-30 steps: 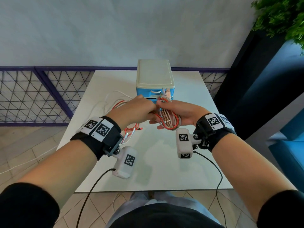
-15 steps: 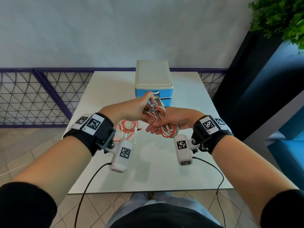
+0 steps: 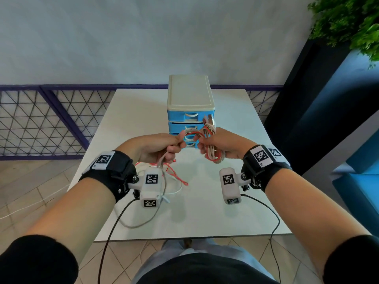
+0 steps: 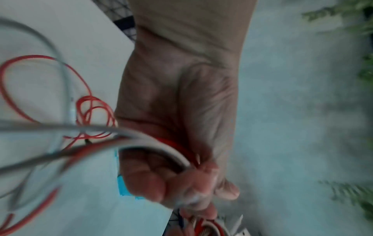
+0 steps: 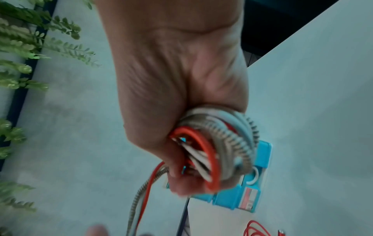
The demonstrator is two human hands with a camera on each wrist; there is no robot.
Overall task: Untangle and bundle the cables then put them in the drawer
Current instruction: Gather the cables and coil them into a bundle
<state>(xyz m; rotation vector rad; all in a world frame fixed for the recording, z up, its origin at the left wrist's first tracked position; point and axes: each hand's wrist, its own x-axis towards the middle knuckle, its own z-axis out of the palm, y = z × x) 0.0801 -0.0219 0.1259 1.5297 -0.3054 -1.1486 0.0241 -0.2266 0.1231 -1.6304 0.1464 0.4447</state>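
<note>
My right hand (image 3: 217, 143) grips a coiled bundle of red, white and braided cables (image 3: 213, 154), held above the table in front of the drawer unit; the coil (image 5: 216, 153) shows clearly in the right wrist view. My left hand (image 3: 164, 146) pinches the free strands of the same cables (image 4: 157, 143) a little to the left of the bundle. Those strands hang down from it to the table. A thin red cable (image 3: 176, 175) and a white cable (image 3: 174, 191) lie loose on the table under my left wrist. The blue drawer unit (image 3: 190, 111) stands behind my hands with its drawers closed.
The white table (image 3: 205, 218) has its near edge close to my body. A purple metal fence (image 3: 47, 119) runs behind and to the left. A dark planter with a green plant (image 3: 348, 21) stands at the right. Black camera leads (image 3: 114, 224) hang from both wrists.
My left hand has pulled away leftward from the bundle, drawing the free strands out. Both hands have moved slightly up and toward me.
</note>
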